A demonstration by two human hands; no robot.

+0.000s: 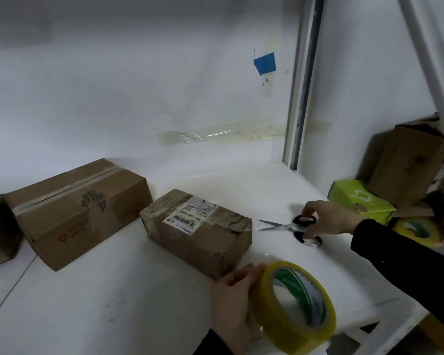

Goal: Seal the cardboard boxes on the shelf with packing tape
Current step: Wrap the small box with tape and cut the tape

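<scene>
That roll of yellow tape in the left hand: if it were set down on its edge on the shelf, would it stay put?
Probably not. The tape roll is a round hoop, so on edge it would likely roll along the smooth, glossy white shelf. Its hollow core suggests it is light and easily nudged. Laid flat it should sit steady; the left hand now grips it.

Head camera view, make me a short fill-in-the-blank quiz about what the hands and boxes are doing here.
1. The left hand holds a roll of ____.
2. The right hand grips black-handled ____ lying on the white shelf.
3. The box with the shipping label stands nearer the scissors than the ____ plain box to its left.

Missing words: packing tape; scissors; larger
</scene>
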